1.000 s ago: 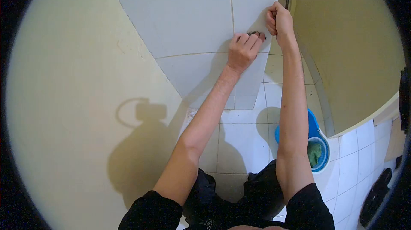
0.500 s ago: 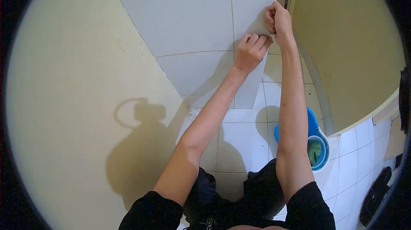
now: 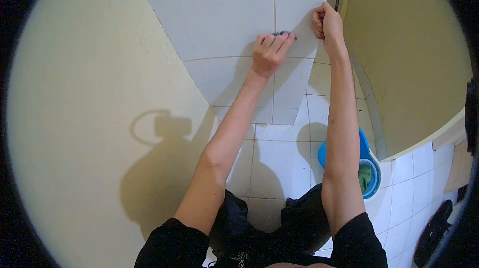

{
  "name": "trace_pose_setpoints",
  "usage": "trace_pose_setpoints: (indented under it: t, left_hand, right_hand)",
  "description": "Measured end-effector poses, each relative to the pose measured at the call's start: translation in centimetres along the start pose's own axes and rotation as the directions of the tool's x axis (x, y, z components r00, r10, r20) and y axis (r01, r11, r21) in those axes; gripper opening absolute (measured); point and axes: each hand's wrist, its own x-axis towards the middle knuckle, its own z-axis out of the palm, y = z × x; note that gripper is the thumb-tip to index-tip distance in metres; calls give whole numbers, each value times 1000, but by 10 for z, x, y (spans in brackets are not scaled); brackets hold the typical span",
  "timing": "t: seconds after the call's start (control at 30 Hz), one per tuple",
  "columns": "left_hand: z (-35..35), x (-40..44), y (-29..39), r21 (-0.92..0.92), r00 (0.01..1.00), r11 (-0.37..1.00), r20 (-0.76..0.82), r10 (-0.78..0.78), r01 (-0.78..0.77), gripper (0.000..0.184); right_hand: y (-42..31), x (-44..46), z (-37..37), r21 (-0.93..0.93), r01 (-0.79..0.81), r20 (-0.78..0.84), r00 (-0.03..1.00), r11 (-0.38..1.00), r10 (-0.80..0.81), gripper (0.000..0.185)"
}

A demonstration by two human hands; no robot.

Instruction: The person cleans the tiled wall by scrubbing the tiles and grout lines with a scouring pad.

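Observation:
My left hand (image 3: 269,53) is closed around a dark grey scrubbing pad (image 3: 285,34), pressed to the white tiled wall (image 3: 224,18) near a vertical grout line. Only the pad's upper edge shows past the fingertips; the rest is hidden under the hand. Up at the right edge of this wall, my right hand (image 3: 328,24) is curled into a fist beside the tiles. Its fingers fold inward, so whatever it may hold is out of sight.
A blue mop bucket (image 3: 365,141) with a green cloth (image 3: 365,177) in its basket stands on the floor behind my right forearm. A plain cream wall (image 3: 85,93) rises at left, a curved yellowish panel (image 3: 414,58) at right. Black footwear (image 3: 433,233) lies at lower right.
My left hand has slid left and slightly up across the tiles, away from the wall's right edge, bringing the pad into sight. The right hand stays at the edge, nearly still.

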Motion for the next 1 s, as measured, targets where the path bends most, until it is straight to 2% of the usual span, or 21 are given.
trace_pose_setpoints:
  t: [0.07,0.2,0.27,0.4,0.5,0.6,0.8,0.9,1.0]
  left_hand:
    - [-2,-34,5,-17,998,999,58,38,-37,17]
    - [-11,-44,0,-103,978,985,143,153,-139,17]
    - [-9,-31,-8,-71,987,992,118,109,-101,16]
    - [-7,-21,-6,-17,998,1000,61,3,-2,20]
    - [-8,-44,3,3,999,1000,54,10,-10,10]
    - [-9,-44,1,-38,993,997,96,74,-70,11]
    - [-8,-14,-5,-30,1000,999,3,-25,25,10]
    - [-11,-43,4,0,999,1000,37,-27,27,7]
    - [-14,-45,-1,-48,991,998,123,52,-46,11]
  right_hand:
    - [0,0,-1,-5,9,15,1000,1000,-9,46]
    - [5,6,-5,-14,6,50,999,1000,-5,44]
    - [10,13,-11,-16,0,92,996,1000,1,43]
    - [12,10,-9,-23,35,56,998,999,-34,42]
    - [6,6,-5,-3,21,31,999,1000,-21,42]
    - [2,1,1,6,1,-5,1000,1000,-1,45]
    - [6,6,-2,-3,5,-1,1000,1000,-5,45]
    - [7,7,-2,-16,10,8,1000,1000,-10,45]
    - [6,5,0,-21,13,-3,1000,1000,-13,45]
